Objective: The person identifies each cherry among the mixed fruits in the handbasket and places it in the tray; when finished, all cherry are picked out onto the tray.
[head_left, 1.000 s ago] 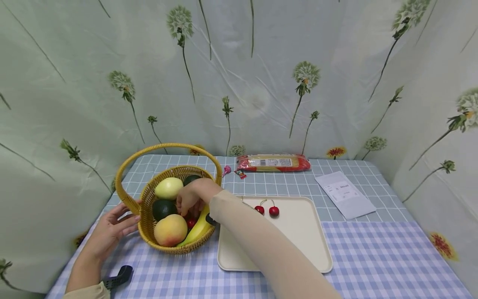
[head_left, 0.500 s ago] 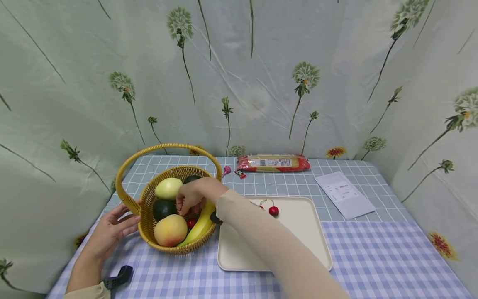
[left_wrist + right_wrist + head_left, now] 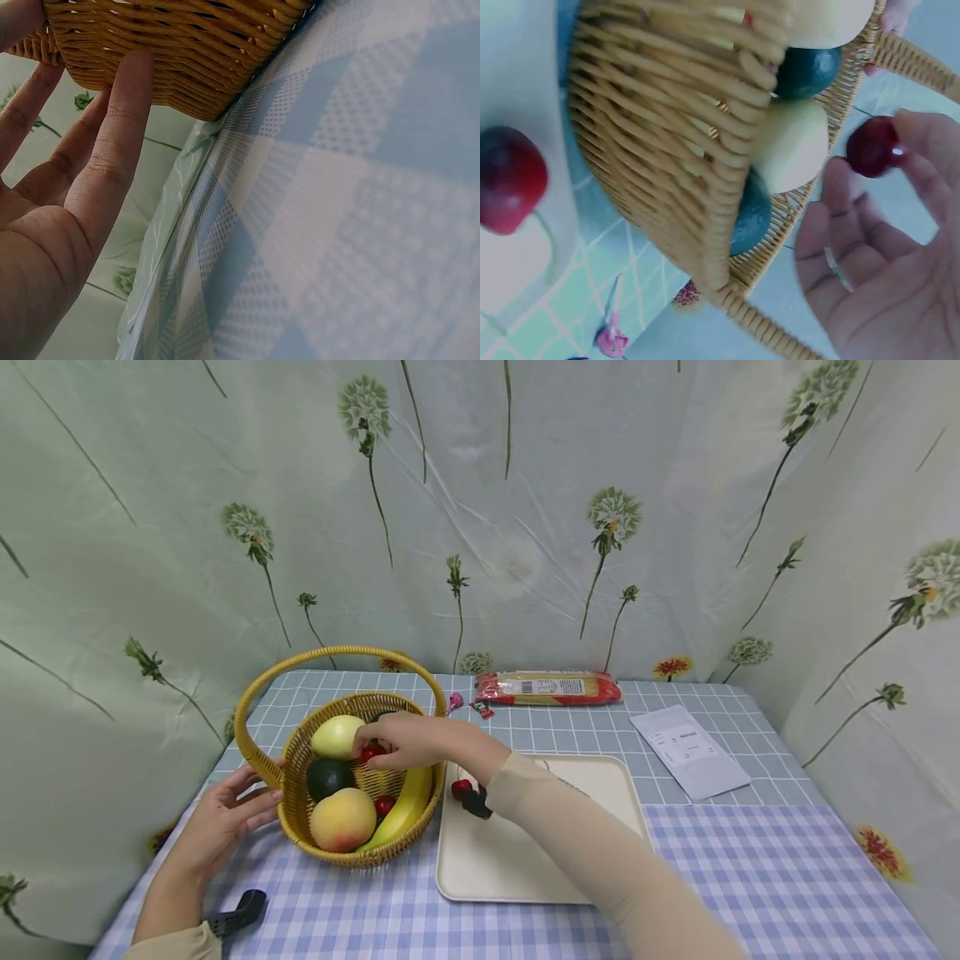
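Observation:
A wicker basket [image 3: 300, 756] with a hoop handle holds a peach [image 3: 342, 820], a banana [image 3: 405, 810], a dark avocado [image 3: 327, 777], a pale green apple [image 3: 337, 737] and a cherry [image 3: 384, 806]. My right hand [image 3: 371, 752] hovers over the basket and pinches a red cherry [image 3: 871, 146] between its fingertips [image 3: 922, 135]. My left hand [image 3: 225, 814] lies on the table, its straight fingers [image 3: 124, 97] touching the basket's outer wall [image 3: 180, 52]. To the right of the basket is a cream tray [image 3: 525, 868] with a cherry [image 3: 461, 787] near its left edge.
A red noodle packet [image 3: 550, 687] and small sweets [image 3: 455, 701] lie at the table's back. A white paper [image 3: 692, 750] lies at the right. A black object [image 3: 236, 914] sits near the front left edge. Floral cloth walls close in three sides.
My right hand has risen out of the basket with a cherry pinched in its fingers. Its arm now covers the tray's middle. The left hand has stayed put.

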Demonstrator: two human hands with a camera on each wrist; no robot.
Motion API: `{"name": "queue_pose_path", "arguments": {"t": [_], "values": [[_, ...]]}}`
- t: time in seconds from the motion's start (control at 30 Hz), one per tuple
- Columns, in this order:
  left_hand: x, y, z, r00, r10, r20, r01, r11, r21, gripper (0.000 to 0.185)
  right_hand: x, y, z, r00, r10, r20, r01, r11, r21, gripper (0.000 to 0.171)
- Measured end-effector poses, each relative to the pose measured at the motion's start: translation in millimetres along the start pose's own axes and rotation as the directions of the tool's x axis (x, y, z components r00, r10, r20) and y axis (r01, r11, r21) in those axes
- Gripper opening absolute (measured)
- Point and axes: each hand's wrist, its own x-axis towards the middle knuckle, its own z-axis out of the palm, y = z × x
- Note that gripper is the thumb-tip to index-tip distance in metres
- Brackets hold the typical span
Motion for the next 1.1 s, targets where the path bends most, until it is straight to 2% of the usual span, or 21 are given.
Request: {"name": "queue_pose_path", "arguments": {"t": [0.17, 0.4, 0.53, 0.7, 0.93, 1.1], "values": [[1.5, -0.4, -1.0, 1.000, -0.002, -0.003, 0.002, 1.000, 0.013, 0.047, -26, 2, -4, 0.993, -0.042, -0.108, 0.051, 0.995, 0.082, 0.033], [2.8, -2.0, -2.2, 1.000, -0.011, -0.017, 0.011, 1.000, 0.017, 0.047, -62, 3, -6, 0.984, -0.005, -0.178, 0.032, 0.988, 0.151, 0.034], [2.3, -3.5, -2.7, 1.000, -0.010, -0.015, 0.010, 1.000, 0.019, 0.047, -80, 5, -5, 0.977, 0.010, -0.211, 0.020, 0.990, 0.138, 0.037], [1.7, -4.2, -2.8, 1.000, -0.016, -0.014, 0.016, 1.000, 0.020, 0.047, -103, 13, -2, 0.966, 0.060, -0.251, -0.035, 0.994, 0.105, 0.036], [1.5, -2.0, -1.9, 1.000, -0.017, -0.014, 0.017, 1.000, 0.022, 0.046, -131, 33, 4, 0.957, 0.113, -0.268, -0.110, 0.994, 0.026, 0.035], [0.7, -0.8, -1.8, 1.000, -0.014, -0.006, 0.014, 1.000, 0.008, 0.046, -149, 45, 8, 0.945, 0.177, -0.275, -0.174, 0.984, 0.034, 0.034]]}}
